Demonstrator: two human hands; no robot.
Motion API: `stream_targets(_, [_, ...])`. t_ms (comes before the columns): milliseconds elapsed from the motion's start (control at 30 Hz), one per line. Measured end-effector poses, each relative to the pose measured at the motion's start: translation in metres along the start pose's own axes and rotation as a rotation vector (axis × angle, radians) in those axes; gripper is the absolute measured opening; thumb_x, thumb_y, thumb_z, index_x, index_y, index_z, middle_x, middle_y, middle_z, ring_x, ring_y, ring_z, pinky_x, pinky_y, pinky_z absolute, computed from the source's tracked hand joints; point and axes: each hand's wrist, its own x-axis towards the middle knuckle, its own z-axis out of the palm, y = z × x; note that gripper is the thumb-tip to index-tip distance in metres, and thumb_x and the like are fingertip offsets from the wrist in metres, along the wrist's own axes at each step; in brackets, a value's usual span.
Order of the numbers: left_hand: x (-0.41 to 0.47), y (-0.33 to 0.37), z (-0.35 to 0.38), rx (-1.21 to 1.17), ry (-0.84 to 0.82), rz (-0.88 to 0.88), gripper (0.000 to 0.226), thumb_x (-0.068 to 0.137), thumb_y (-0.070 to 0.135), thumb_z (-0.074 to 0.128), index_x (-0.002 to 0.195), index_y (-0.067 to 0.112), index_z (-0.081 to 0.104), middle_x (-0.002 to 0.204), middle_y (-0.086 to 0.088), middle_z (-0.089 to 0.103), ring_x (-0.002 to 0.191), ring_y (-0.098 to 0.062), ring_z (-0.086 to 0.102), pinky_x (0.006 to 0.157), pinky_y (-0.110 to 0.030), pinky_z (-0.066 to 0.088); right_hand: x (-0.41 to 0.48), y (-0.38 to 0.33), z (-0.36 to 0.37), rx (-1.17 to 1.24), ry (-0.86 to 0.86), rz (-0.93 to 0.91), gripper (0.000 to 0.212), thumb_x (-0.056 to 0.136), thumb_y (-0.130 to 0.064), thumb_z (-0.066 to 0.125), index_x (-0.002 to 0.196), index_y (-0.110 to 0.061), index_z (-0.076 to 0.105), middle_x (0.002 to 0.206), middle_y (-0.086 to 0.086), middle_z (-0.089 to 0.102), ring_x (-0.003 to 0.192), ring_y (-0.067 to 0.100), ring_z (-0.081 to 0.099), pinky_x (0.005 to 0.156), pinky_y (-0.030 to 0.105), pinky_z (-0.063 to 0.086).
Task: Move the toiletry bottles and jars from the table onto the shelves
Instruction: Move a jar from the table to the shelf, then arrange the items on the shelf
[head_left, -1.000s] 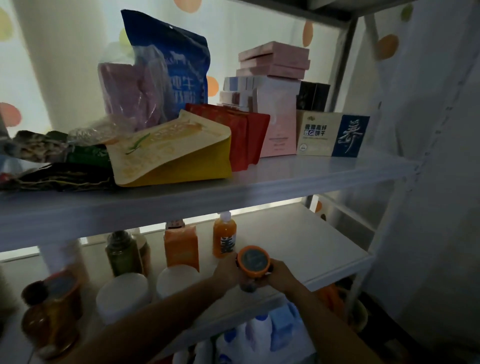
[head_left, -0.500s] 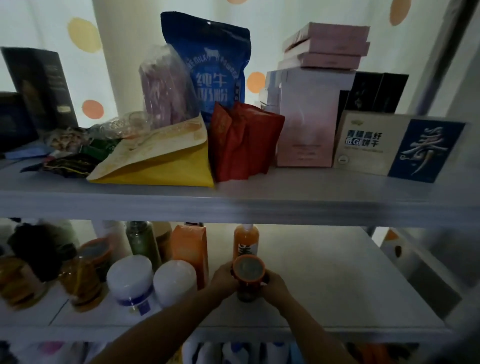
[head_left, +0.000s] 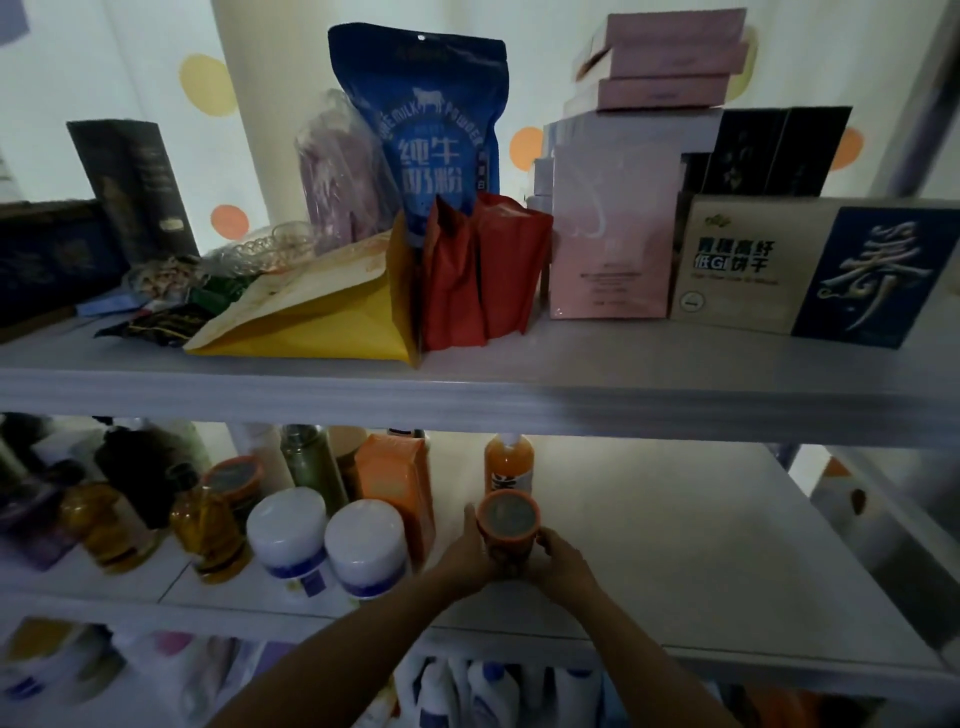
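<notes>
An orange jar with a grey lid (head_left: 508, 520) stands on the middle shelf (head_left: 675, 561), in front of an orange bottle (head_left: 509, 462). My left hand (head_left: 465, 556) grips its left side and my right hand (head_left: 561, 561) grips its right side. Left of it stand an orange box (head_left: 397, 488), two white-lidded jars (head_left: 366, 545) (head_left: 288, 535), a second orange jar (head_left: 231, 480), amber bottles (head_left: 208, 530) and a green bottle (head_left: 311, 462). The jar's lower part is hidden by my hands.
The upper shelf (head_left: 519, 395) carries a blue milk-powder bag (head_left: 431, 130), red pouches (head_left: 478, 270), a yellow pouch (head_left: 322, 322), pink boxes (head_left: 613, 228) and a beige-blue box (head_left: 810, 270). White bottles (head_left: 467, 691) stand on the shelf below. The middle shelf's right half is bare.
The jar went from the shelf's front edge deeper in and now stands in front of the orange bottle, both hands still on it. My view moved closer and to the left.
</notes>
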Motion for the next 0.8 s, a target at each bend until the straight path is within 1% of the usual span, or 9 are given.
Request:
stream_targets(33, [-0.004,-0.002,0.002,0.051,-0.04,0.017,0.095,0.086,0.02,0.067,0.147,0.013,-0.005,0.134,0.003,0.03,0.133,-0.015,0.032,0.104,-0.023,0.032,-0.004,0.003,-0.003,-0.088,-0.019,-0.017,0.073,0.079,-0.043,0.07,0.141,-0.023,0.036,0.141,0.005,0.048,0.124,0.025,0.049,0.095,0.029,0.04])
stream_targets(67, [-0.006,-0.006,0.004,0.097,-0.061,0.054,0.089,0.086,0.021,0.067,0.147,0.012,0.003,0.134,0.004,0.032,0.133,-0.014,0.033,0.107,-0.022,0.031,-0.008,0.005,-0.004,-0.148,-0.036,-0.042,0.074,0.076,-0.051,0.069,0.139,-0.027,0.039,0.139,0.004,0.05,0.122,0.023,0.051,0.097,0.03,0.042])
stream_targets(167, [-0.013,-0.021,0.007,0.191,-0.077,0.027,0.09,0.081,0.035,0.071,0.148,0.01,0.017,0.149,-0.009,0.032,0.137,-0.025,0.035,0.113,-0.033,0.03,-0.024,0.013,-0.009,-0.318,-0.053,-0.102,0.077,0.074,-0.058,0.067,0.138,-0.025,0.041,0.141,0.002,0.048,0.124,0.021,0.049,0.102,0.033,0.042])
stream_targets(267, [-0.023,-0.033,0.008,0.433,-0.116,0.05,0.097,0.084,0.048,0.064,0.15,0.011,0.005,0.156,-0.012,0.016,0.143,-0.028,0.021,0.117,-0.036,0.02,-0.039,0.023,-0.004,-0.565,-0.05,-0.115,0.091,0.077,-0.06,0.063,0.149,-0.022,0.022,0.154,0.002,0.027,0.139,0.02,0.03,0.112,0.032,0.028])
stream_targets(367, [-0.035,-0.041,0.0,0.586,-0.164,0.158,0.101,0.081,0.063,0.057,0.15,0.021,-0.004,0.158,-0.01,0.01,0.143,-0.026,0.017,0.117,-0.039,0.019,-0.055,0.018,0.005,-0.696,-0.09,-0.112,0.095,0.078,-0.062,0.061,0.15,-0.023,0.013,0.157,0.002,0.017,0.143,0.021,0.02,0.116,0.037,0.022])
stream_targets(467, [-0.054,-0.047,-0.018,0.759,-0.208,0.249,0.099,0.087,0.062,0.049,0.151,0.011,-0.007,0.159,-0.012,-0.003,0.146,-0.029,0.003,0.119,-0.044,0.01,-0.072,-0.003,0.019,-0.755,-0.094,-0.129,0.094,0.079,-0.058,0.061,0.151,-0.023,0.01,0.158,0.002,0.014,0.144,0.022,0.017,0.116,0.041,0.02])
stream_targets(600, [-0.091,-0.078,-0.05,0.959,-0.171,0.441,0.09,0.092,0.047,0.052,0.151,0.014,-0.007,0.159,-0.01,-0.005,0.147,-0.026,-0.003,0.119,-0.043,0.002,-0.099,-0.035,0.056,-0.784,-0.084,-0.143,0.095,0.078,-0.066,0.053,0.151,-0.026,0.009,0.158,0.001,0.014,0.144,0.021,0.018,0.116,0.042,0.019])
stream_targets(700, [-0.132,-0.116,-0.083,0.981,-0.15,0.456,0.092,0.089,0.055,0.052,0.151,0.017,-0.003,0.16,-0.007,-0.003,0.147,-0.025,-0.003,0.117,-0.042,0.0,-0.124,-0.07,0.103,-0.753,-0.117,-0.197,0.091,0.082,-0.057,0.06,0.151,-0.025,0.009,0.158,0.002,0.014,0.144,0.021,0.017,0.117,0.042,0.017])
stream_targets(800, [-0.175,-0.16,-0.129,1.014,-0.058,0.438,0.092,0.089,0.054,0.051,0.151,0.015,-0.003,0.159,-0.007,-0.007,0.147,-0.024,-0.006,0.117,-0.039,-0.006,-0.14,-0.113,0.158,-0.745,-0.118,-0.318,0.09,0.08,-0.056,0.063,0.15,-0.02,0.017,0.156,0.005,0.021,0.141,0.024,0.024,0.115,0.039,0.023])
